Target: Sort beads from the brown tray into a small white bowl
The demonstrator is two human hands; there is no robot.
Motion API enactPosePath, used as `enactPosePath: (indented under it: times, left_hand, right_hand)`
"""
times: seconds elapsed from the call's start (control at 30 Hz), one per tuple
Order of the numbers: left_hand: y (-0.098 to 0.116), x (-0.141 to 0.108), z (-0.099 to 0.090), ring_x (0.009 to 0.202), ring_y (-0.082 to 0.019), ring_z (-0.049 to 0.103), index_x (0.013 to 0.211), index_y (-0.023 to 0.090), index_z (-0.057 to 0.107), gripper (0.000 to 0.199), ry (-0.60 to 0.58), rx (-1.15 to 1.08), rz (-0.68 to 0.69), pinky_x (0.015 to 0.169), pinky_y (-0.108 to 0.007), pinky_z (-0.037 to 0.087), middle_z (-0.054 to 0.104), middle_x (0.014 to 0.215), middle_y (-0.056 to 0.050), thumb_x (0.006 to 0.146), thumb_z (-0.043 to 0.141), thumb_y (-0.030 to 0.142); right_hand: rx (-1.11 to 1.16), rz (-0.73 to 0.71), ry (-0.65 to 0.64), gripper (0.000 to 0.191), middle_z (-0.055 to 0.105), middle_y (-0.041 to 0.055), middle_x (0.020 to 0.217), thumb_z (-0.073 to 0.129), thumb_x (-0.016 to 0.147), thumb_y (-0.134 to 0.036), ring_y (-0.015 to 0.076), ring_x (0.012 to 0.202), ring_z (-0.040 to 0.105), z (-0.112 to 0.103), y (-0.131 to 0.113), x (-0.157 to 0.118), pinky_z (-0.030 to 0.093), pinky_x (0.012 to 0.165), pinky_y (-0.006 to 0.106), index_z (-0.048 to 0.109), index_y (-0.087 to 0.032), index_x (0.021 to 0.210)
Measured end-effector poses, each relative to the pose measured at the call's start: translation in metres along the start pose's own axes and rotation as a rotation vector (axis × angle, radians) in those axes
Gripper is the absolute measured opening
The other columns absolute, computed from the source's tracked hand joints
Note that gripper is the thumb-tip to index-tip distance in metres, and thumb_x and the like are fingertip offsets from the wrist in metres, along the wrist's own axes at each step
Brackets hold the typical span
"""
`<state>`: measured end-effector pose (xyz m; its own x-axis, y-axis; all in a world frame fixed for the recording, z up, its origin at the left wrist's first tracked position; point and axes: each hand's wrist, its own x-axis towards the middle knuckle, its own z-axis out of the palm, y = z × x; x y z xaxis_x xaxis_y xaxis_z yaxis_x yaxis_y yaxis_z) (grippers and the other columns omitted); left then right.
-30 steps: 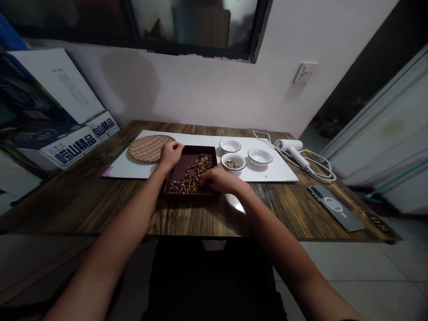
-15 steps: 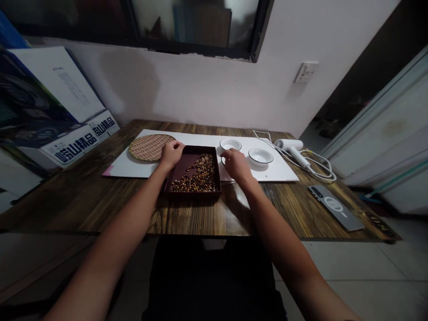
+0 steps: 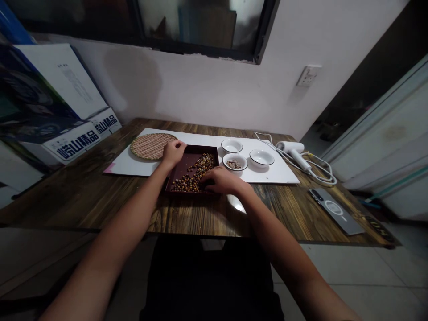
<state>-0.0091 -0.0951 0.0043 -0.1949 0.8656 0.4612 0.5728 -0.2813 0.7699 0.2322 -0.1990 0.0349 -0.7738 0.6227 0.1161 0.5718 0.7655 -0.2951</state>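
A dark red tray [image 3: 182, 165] holds many small round beads [image 3: 192, 183] in brown, tan and dark tones, heaped toward its right and near sides. My right hand [image 3: 222, 179] reaches over the tray's right wall, its curled fingers down among the beads and thumb slightly apart. At the tray's far left corner is my left hand [image 3: 174, 152], thumb and fingertips pinched together; whatever lies between them is too small to make out. Just right of the tray, a white dark-rimmed bowl [image 3: 235, 157] contains some pale beads.
Two more white bowls, a far one [image 3: 232, 146] and a right one [image 3: 261, 157], stand on the white board [image 3: 281, 171]. A round woven mat [image 3: 152, 146] lies left. Farther right are a white hair dryer [image 3: 294, 154] with its cord and a grey phone [image 3: 336, 210].
My right hand has moved from over the near bowl, left and toward me into the beads, uncovering that bowl. My left hand stays pinched at the tray's corner. The view shifted slightly.
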Motion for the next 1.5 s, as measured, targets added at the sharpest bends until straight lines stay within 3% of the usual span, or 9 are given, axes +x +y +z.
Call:
enactPosePath:
  times: [0.13,0.37,0.6,0.87,1.0,1.13,1.23,1.37,1.5]
  left_hand:
    - [-0.001,0.0,0.0,0.08,-0.02,0.064,0.075,0.017,0.071,0.019,0.005,0.015,0.015,0.079,-0.03,0.047,0.074,0.082,-0.006,0.081,0.058,0.03]
    - [0.0,-0.001,0.0,0.081,-0.021,0.064,0.075,0.018,0.071,0.017,0.007,0.009,0.006,0.079,-0.03,0.048,0.075,0.082,-0.005,0.082,0.059,0.029]
    - [0.001,-0.001,-0.001,0.082,-0.022,0.065,0.075,0.017,0.071,0.018,0.009,0.01,0.025,0.08,-0.031,0.047,0.075,0.083,-0.006,0.082,0.059,0.028]
    - [-0.001,0.0,0.0,0.081,-0.02,0.064,0.076,0.018,0.071,0.017,0.003,0.014,0.001,0.08,-0.03,0.048,0.074,0.081,-0.005,0.081,0.06,0.03]
    - [-0.003,0.001,0.0,0.079,-0.02,0.064,0.075,0.017,0.071,0.018,-0.001,0.016,0.006,0.079,-0.03,0.047,0.074,0.08,-0.005,0.081,0.059,0.03]
    - [-0.002,0.0,-0.001,0.08,-0.021,0.064,0.075,0.017,0.071,0.018,-0.005,0.013,0.01,0.079,-0.031,0.047,0.074,0.081,-0.005,0.081,0.059,0.029]
    - [0.0,0.0,-0.001,0.08,-0.021,0.064,0.076,0.017,0.072,0.018,-0.006,0.01,0.002,0.079,-0.031,0.047,0.074,0.081,-0.006,0.081,0.059,0.03]
    - [0.0,0.0,-0.001,0.081,-0.021,0.064,0.075,0.017,0.071,0.018,-0.001,0.01,0.003,0.08,-0.03,0.048,0.074,0.081,-0.006,0.081,0.059,0.03]
    - [-0.001,0.0,-0.001,0.08,-0.02,0.064,0.076,0.017,0.072,0.019,-0.002,0.011,0.016,0.08,-0.03,0.048,0.074,0.083,-0.006,0.082,0.059,0.03]
  right_hand:
    - [-0.008,0.05,-0.051,0.031,0.077,0.0025,0.109,0.072,0.082,-0.013,0.02,0.102,0.068,0.003,-0.001,0.003,0.04,0.098,0.033,0.077,-0.026,0.109]
    - [0.047,0.061,-0.053,0.029,0.077,0.0019,0.094,0.061,0.08,-0.001,0.0167,0.088,0.067,0.002,-0.002,0.004,0.043,0.085,0.027,0.078,-0.021,0.092]
    - [0.015,0.071,-0.075,0.033,0.078,0.0018,0.099,0.067,0.078,-0.004,0.0193,0.097,0.067,0.004,-0.002,0.003,0.042,0.094,0.03,0.079,-0.024,0.102]
    - [0.022,0.06,0.055,0.03,0.076,0.0037,0.101,0.058,0.083,-0.001,0.0174,0.092,0.067,0.003,-0.001,0.005,0.043,0.083,0.026,0.077,-0.019,0.097]
    - [-0.193,0.293,0.309,0.033,0.074,0.0093,0.105,0.049,0.091,-0.005,0.0221,0.094,0.065,0.0,0.005,0.004,0.041,0.086,0.033,0.075,-0.019,0.104]
    - [-0.318,0.539,0.386,0.036,0.071,0.0144,0.109,0.042,0.096,-0.007,0.0273,0.099,0.063,-0.002,0.021,-0.003,0.042,0.084,0.038,0.071,-0.017,0.116]
    - [-0.337,0.602,0.424,0.032,0.068,0.0187,0.115,0.046,0.098,-0.013,0.0311,0.107,0.06,-0.004,0.03,-0.008,0.044,0.086,0.04,0.067,-0.012,0.122]
    - [-0.233,0.435,0.424,0.031,0.067,0.014,0.122,0.058,0.098,-0.027,0.0273,0.11,0.06,-0.008,0.024,-0.009,0.044,0.092,0.038,0.067,-0.017,0.126]
    - [-0.025,0.086,0.129,0.032,0.072,0.0058,0.12,0.071,0.091,-0.036,0.0219,0.107,0.064,-0.003,0.006,-0.004,0.041,0.099,0.034,0.072,-0.024,0.12]
